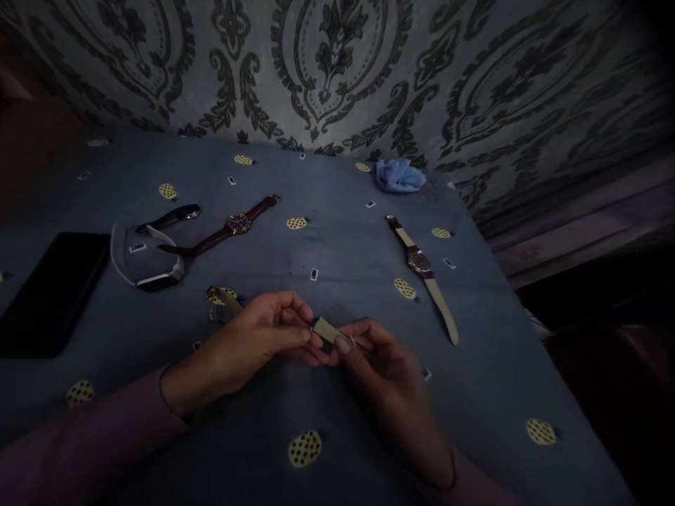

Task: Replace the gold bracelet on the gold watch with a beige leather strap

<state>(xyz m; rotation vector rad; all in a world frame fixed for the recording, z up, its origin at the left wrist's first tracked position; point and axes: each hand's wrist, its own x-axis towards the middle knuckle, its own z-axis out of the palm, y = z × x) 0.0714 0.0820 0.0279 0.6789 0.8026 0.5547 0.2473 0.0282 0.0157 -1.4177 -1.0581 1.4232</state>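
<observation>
Between my two hands is a small flat piece (328, 332), pale on top with a dark edge, perhaps part of a watch strap. My left hand (266, 330) pinches its left end between thumb and fingers. The thumb of my right hand (382, 365) presses on its right end, with the fingers curled beneath. Just behind my left hand lies a gold-toned watch (224, 299), partly covered by that hand. To the right of my hands a watch with a beige strap (420, 261) lies stretched out on the cloth.
On the blue patterned tablecloth (337, 246), a brown-strap watch (238, 223), a black band (171, 218), a white-strap smartwatch (158, 280) and a black phone (55, 292) lie at left. A crumpled blue cloth (399, 176) sits near the patterned wall.
</observation>
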